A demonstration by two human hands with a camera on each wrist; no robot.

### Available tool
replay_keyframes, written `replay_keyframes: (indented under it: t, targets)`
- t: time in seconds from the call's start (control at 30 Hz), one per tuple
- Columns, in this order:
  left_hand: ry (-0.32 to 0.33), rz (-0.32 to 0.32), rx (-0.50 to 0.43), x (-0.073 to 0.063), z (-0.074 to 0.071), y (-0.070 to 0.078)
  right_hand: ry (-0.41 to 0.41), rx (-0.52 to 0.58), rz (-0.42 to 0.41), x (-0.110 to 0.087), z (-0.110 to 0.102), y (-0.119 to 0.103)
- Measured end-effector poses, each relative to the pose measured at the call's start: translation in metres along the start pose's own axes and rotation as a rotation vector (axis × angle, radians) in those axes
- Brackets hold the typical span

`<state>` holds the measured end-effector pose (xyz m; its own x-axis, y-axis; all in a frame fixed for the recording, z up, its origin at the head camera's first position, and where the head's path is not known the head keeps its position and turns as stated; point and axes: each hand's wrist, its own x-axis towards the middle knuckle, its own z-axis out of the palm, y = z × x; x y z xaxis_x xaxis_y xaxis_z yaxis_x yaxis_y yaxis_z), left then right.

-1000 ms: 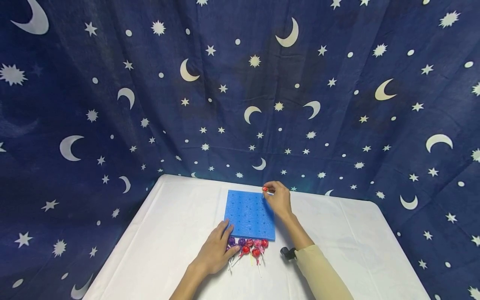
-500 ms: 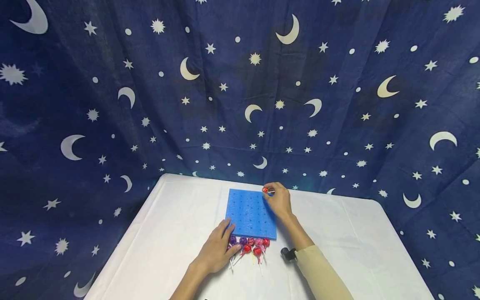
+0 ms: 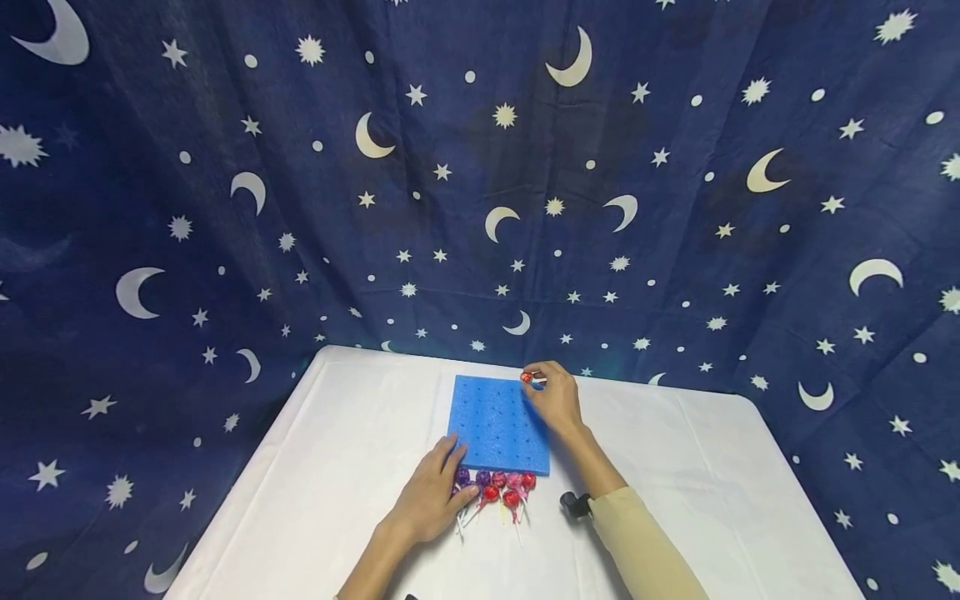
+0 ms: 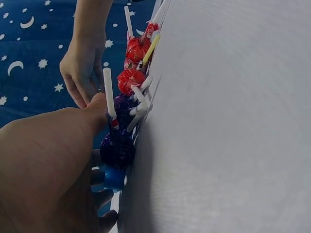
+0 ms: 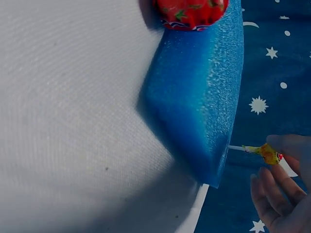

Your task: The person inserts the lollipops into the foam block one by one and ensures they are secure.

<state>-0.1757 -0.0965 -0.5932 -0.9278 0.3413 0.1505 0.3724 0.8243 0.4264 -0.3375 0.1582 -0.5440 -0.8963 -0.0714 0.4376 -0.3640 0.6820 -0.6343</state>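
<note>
At the far right corner of a blue foam board (image 3: 498, 425) with small holes, my right hand (image 3: 557, 402) pinches a wrapped lollipop (image 3: 527, 377). Its wrapper looks red and yellow; in the right wrist view the stick of this lollipop (image 5: 268, 154) points toward the foam, tip right at its surface. My left hand (image 3: 423, 502) rests at the board's near left corner, fingers extended along the edge. Its thumb lies over the purple lollipops (image 4: 116, 148), partly hiding them.
Several red, pink and purple lollipops (image 3: 491, 493) lie along the board's near edge, sticks mostly toward me. A white cloth (image 3: 675, 500) covers the table. Behind hangs a dark blue curtain (image 3: 450, 225) with moons and stars. A black device (image 3: 574, 505) sits at the right wrist.
The lollipop's stick in my right fingers has swung from pointing down at the foam to pointing right in the head view. My left hand stays in place.
</note>
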Motion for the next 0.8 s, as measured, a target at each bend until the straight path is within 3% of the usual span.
replay_keyframes:
  t: [0.27, 0.47, 0.8]
  targets:
    - [0.017, 0.010, -0.013, 0.000, -0.001, 0.003, 0.024, -0.036, 0.001, -0.007, -0.011, -0.006]
    - [0.080, 0.051, -0.016, -0.002, 0.002, 0.001, 0.073, 0.002, -0.044, -0.018, -0.018, -0.019]
    - [0.038, 0.033, -0.006, -0.002, -0.001, 0.003, -0.023, -0.010, -0.038, -0.044, -0.035, -0.039]
